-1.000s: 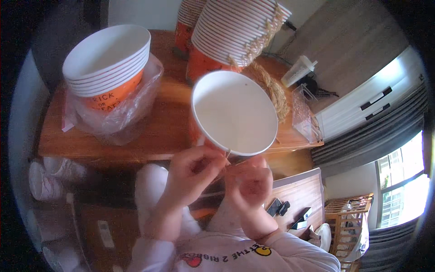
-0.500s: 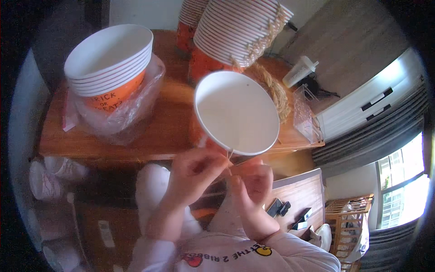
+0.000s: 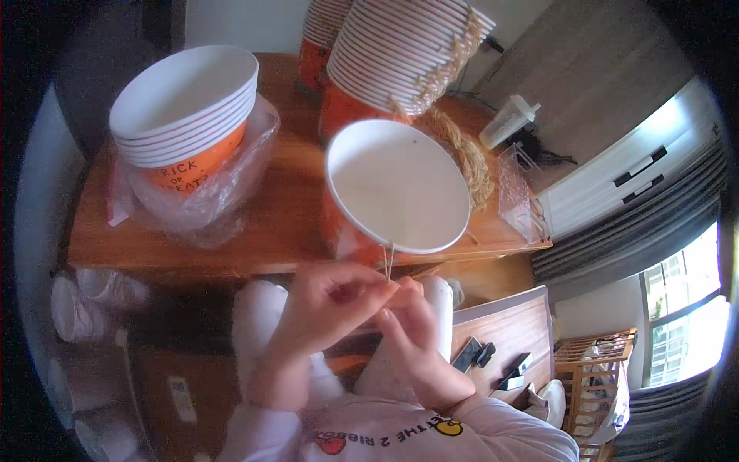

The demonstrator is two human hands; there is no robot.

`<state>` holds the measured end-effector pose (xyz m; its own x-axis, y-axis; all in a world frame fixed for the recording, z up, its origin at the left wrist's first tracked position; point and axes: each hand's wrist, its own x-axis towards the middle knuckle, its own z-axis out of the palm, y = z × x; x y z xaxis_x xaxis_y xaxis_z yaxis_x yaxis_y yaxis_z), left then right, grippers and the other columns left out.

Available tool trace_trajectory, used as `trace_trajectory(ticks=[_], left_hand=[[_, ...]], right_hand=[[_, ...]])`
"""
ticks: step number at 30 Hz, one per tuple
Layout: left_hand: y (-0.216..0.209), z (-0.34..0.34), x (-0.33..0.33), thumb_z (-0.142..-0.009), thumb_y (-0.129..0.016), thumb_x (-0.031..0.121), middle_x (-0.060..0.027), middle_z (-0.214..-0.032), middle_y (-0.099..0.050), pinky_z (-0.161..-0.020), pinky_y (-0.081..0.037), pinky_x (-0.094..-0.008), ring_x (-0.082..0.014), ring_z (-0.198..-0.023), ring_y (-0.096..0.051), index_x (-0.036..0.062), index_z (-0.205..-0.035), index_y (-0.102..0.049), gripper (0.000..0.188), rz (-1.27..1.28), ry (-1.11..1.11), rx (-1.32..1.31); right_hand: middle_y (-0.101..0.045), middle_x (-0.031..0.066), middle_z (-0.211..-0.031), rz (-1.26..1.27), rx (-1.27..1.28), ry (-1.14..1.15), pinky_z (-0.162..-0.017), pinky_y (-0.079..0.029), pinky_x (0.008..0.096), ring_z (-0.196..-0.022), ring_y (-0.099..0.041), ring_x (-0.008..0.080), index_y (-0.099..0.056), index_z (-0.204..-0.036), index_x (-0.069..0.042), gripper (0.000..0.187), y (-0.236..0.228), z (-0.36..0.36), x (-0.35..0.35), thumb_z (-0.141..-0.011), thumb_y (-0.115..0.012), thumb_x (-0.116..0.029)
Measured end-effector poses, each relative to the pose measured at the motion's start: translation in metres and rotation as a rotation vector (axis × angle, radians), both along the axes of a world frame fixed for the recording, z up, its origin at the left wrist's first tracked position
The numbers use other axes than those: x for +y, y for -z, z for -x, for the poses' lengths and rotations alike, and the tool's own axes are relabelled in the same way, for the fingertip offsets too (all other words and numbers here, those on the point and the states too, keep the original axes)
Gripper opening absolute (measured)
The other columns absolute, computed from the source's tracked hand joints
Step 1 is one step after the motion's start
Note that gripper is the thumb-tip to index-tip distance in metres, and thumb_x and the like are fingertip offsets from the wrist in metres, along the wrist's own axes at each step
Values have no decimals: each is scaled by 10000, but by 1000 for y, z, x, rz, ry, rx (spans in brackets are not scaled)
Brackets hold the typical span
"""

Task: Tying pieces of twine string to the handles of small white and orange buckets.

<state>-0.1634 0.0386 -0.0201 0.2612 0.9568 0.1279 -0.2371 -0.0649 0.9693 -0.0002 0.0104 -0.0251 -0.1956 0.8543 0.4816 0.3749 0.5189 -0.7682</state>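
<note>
An orange paper bucket with a white inside (image 3: pixel 396 189) stands tilted toward me at the table's front edge. From its near rim hangs a thin looped string (image 3: pixel 389 263), pale in colour. My left hand (image 3: pixel 327 304) pinches the string's lower end between thumb and fingers. Against it, my right hand (image 3: pixel 412 316) is closed too, its fingertips meeting the left ones at the string. Exactly how the ends cross is hidden by the fingers.
Nested buckets (image 3: pixel 185 115) in clear plastic stand at the left of the wooden table (image 3: pixel 289 185). Behind is a tall bucket stack (image 3: pixel 400 58) with twine along its rims. A twine bundle (image 3: pixel 462 158), a lidded cup (image 3: pixel 509 122) and a clear box (image 3: pixel 519 196) lie to the right.
Both hands have drawn slightly down and closer together, and the string loop below the rim shows longer. The bucket has shifted a little up and left in view.
</note>
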Motion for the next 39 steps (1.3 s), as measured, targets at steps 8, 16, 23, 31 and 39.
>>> trace_trajectory(ticks=[8,16,23,31,39], left_hand=[[6,-14,5,-841,-652,70,-118,-909,-703,-760,-504,-283,-146,-828,-650,-9,-915,-663,109,23,-257,-205],[41,-28,21,-774,-675,125,-102,-968,-510,-692,-443,-345,-220,-855,-499,65,-980,-501,276,-777,-957,122],[39,-63,41,-599,-888,428,-223,-1344,-394,-957,-467,-456,-347,-1251,-445,14,-1411,-274,1099,-741,-795,-12],[50,-27,30,-803,-388,803,-146,-1521,-270,-1098,-311,-521,-323,-1357,-343,137,-1500,-231,976,-203,201,-827],[81,29,59,-866,-412,696,-165,-1509,-293,-1082,-334,-517,-332,-1333,-376,100,-1464,-293,852,-26,326,-1182]], right_hand=[[-640,7,-788,-246,-145,-85,-792,-336,357,-766,-538,208,-666,-828,-102,125,-11,-4,-2,-708,-689,-76],[-574,-16,-746,-223,-24,-108,-772,-330,352,-754,-523,195,-681,-866,-104,170,-18,-3,-15,-706,-737,-92],[-625,-23,-842,-289,-335,-301,-797,-341,357,-793,-540,186,-671,-884,-130,168,-38,-6,-25,-733,-745,-119],[-701,140,-903,169,607,-709,-776,-407,380,-865,-582,251,-518,-904,-95,70,-73,-50,-51,-949,-524,-148],[-705,133,-924,-181,62,-10,-702,-402,383,-744,-527,221,-521,-782,-91,300,-72,-74,-34,-951,-542,-338]])
